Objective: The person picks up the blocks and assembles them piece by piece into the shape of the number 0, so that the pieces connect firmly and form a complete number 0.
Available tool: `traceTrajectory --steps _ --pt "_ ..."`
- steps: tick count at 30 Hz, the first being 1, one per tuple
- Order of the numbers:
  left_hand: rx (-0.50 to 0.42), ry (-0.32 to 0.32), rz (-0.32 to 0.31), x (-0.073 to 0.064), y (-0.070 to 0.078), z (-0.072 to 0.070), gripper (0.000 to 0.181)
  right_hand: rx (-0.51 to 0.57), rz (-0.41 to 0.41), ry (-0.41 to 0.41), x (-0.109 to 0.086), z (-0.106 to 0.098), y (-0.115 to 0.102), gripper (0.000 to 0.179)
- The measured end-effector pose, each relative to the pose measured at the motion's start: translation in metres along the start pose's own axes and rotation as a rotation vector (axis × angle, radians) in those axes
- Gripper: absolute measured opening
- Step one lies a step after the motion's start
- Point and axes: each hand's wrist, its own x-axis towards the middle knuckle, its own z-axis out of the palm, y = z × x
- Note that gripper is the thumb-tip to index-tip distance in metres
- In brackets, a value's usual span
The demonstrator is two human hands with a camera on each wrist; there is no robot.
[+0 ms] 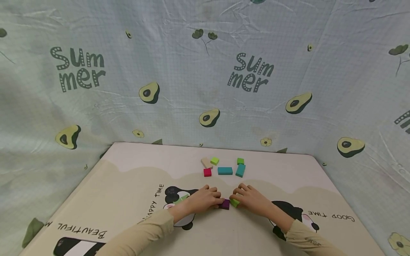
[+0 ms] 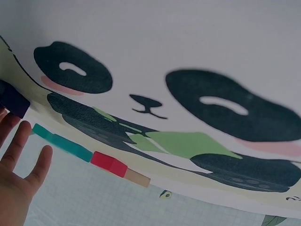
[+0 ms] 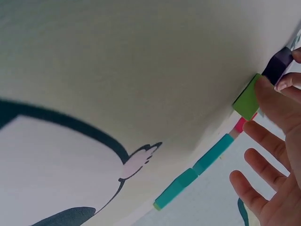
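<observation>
Low on the table, my left hand (image 1: 205,198) pinches a dark purple block (image 1: 225,204) at its left end. Fingers of that hand also show against the purple block (image 3: 277,66) in the right wrist view. Just to the right, a light green block (image 1: 235,202) is held by my right hand (image 1: 252,200). My right thumb lies on the green block (image 3: 247,98), while the other fingers of that hand spread apart. The two blocks are close together, end towards end; the right wrist view shows them nearly touching.
Beyond the hands lie a beige block (image 1: 206,163), a red block (image 1: 207,172), two teal blocks (image 1: 225,171) and two green blocks (image 1: 214,161). The table (image 1: 134,177) has printed pandas and lettering. A patterned curtain (image 1: 179,71) hangs along its far edge.
</observation>
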Motion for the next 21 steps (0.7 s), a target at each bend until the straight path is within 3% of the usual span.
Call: traceTrajectory --steps 6,15,21 --pt "0.002 0.006 -0.001 -0.0006 -0.0002 0.0009 0.023 0.059 0.044 -0.015 0.0016 -0.0035 0.0019 0.041" --pt "-0.002 0.012 -0.003 -0.0005 -0.0015 0.0005 0.022 0.047 -0.009 0.029 0.0044 -0.0006 0.0037 0.023" --pt "-0.001 0.002 0.002 -0.0010 -0.0009 0.0001 0.023 0.084 0.000 0.026 0.0045 0.0005 0.0028 0.023"
